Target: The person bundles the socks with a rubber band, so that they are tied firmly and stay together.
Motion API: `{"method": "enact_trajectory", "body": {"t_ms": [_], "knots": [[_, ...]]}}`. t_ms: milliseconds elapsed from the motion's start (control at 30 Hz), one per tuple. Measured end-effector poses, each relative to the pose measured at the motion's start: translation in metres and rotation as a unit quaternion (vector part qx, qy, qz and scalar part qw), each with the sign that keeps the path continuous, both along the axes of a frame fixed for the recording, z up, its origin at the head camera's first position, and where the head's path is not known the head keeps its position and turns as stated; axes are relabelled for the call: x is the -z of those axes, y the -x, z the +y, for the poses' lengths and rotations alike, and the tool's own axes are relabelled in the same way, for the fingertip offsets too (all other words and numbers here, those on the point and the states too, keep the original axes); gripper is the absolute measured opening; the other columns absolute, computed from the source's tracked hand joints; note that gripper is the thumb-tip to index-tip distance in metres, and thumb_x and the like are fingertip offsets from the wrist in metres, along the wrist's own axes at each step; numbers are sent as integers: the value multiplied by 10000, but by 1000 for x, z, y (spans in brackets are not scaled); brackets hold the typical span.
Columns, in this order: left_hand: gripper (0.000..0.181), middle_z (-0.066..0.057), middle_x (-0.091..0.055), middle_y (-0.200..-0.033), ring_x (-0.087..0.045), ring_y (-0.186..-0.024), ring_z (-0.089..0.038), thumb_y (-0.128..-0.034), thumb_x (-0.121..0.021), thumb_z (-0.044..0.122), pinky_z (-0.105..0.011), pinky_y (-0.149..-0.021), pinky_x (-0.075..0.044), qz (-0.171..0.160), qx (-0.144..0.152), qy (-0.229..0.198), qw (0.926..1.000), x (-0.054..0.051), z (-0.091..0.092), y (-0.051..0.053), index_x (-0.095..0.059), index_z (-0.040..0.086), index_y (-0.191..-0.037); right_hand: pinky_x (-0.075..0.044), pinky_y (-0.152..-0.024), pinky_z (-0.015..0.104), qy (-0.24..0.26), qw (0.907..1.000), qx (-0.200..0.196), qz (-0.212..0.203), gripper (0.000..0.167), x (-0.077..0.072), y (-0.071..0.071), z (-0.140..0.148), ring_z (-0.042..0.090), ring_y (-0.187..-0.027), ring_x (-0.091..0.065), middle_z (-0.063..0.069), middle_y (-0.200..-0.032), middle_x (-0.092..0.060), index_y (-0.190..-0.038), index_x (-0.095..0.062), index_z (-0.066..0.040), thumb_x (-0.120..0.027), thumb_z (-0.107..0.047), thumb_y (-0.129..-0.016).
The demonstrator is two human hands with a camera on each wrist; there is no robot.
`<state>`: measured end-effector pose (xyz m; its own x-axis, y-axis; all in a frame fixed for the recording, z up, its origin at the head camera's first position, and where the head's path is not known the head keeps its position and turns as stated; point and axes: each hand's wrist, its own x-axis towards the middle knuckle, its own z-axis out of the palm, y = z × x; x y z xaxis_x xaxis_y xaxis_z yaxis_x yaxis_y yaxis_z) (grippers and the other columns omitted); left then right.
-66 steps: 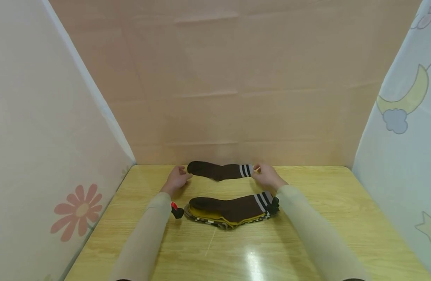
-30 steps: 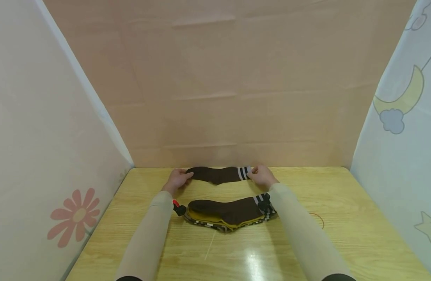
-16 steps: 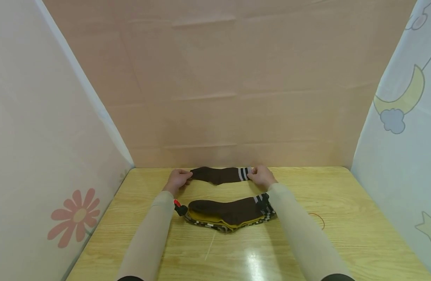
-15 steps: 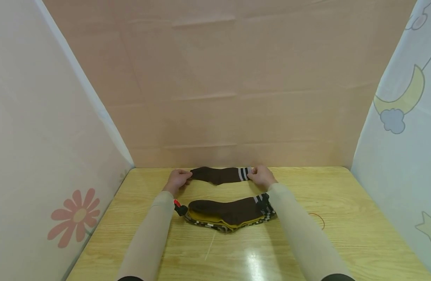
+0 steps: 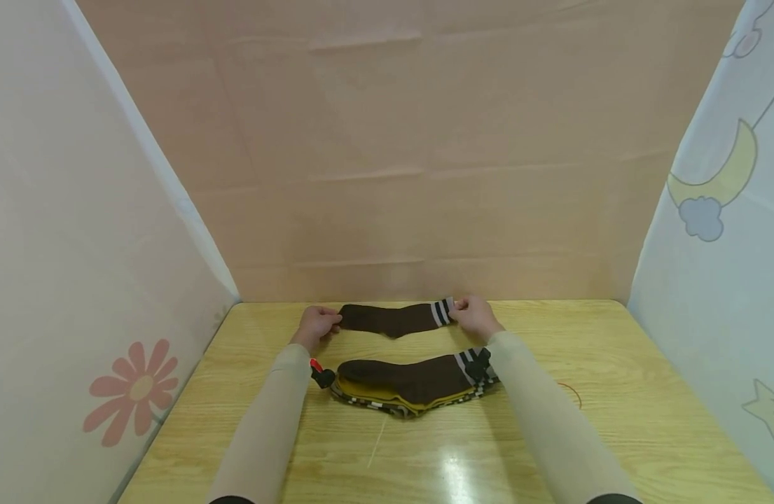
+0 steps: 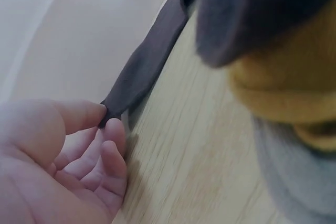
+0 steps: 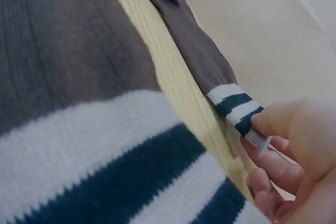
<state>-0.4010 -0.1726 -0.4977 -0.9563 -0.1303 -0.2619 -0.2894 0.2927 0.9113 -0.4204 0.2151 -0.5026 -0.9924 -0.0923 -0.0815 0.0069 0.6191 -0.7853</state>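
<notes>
A dark brown sock (image 5: 389,320) with a grey and black striped cuff stretches sideways near the back of the table. Thumb and fingertips of my left hand (image 5: 319,324) pinch its toe end, clearly seen in the left wrist view, where the toe (image 6: 113,113) shows between them. At the other end my right hand (image 5: 477,316) pinches the cuff (image 7: 239,109). Closer to me lies a stack of socks, topped by a matching brown sock (image 5: 418,378). Beneath that one, a mustard sock (image 5: 370,388) and patterned edges show. My right wrist's black device hides part of the stack's cuffs.
The wooden table (image 5: 613,364) has a beige cloth (image 5: 424,175) hanging along its back edge. Pale printed cloths stand at the left (image 5: 78,245) and right (image 5: 708,294). A thin red loop (image 5: 572,393) lies by my right forearm.
My left hand, apart from the toe at first, has taken hold of it. Both hands and the sock have since shifted slightly, with the sock a little lower in view. The stack stays put.
</notes>
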Motion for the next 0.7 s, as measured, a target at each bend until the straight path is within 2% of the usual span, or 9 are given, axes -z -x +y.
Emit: {"method": "enact_trajectory", "body": {"t_ms": [133,333,500,700], "knots": [[312,-83,-704,-864,-649,-698,-151,-1038,-655,112,-247,-608,-513,-29,171,-121,9998,-1,-2,0,-668,-59,-1298,-504,-808,390,106,9999,67,-24,124,1,-1,3,268,-938,-585,139,-1084,-648,-1035,-665,-19,-672,-141,-1015],[294,-60,-675,-743,-627,-635,-147,-1040,-633,120,-251,-572,-493,-179,259,-79,9995,-4,-3,-1,-696,-62,-1262,-506,-750,352,115,9999,-38,10,168,-5,-4,0,243,-883,-598,150,-1072,-655,-1095,-669,9,-650,-132,-1006],[284,-65,-674,-757,-629,-654,-153,-1037,-637,142,-262,-598,-504,-171,268,186,9993,-7,-3,-3,-713,-57,-1224,-529,-823,404,-13,9996,-196,198,203,-10,-5,-2,277,-954,-621,182,-1110,-679,-1107,-684,27,-659,-155,-1023],[259,-34,-642,-722,-629,-692,-173,-1051,-663,251,-291,-641,-496,-126,383,552,9977,-8,-6,-6,-747,8,-1088,-540,-927,486,-84,9979,-337,552,252,-14,-5,-2,348,-1085,-649,208,-1161,-686,-1127,-669,26,-656,-211,-1042]]}}
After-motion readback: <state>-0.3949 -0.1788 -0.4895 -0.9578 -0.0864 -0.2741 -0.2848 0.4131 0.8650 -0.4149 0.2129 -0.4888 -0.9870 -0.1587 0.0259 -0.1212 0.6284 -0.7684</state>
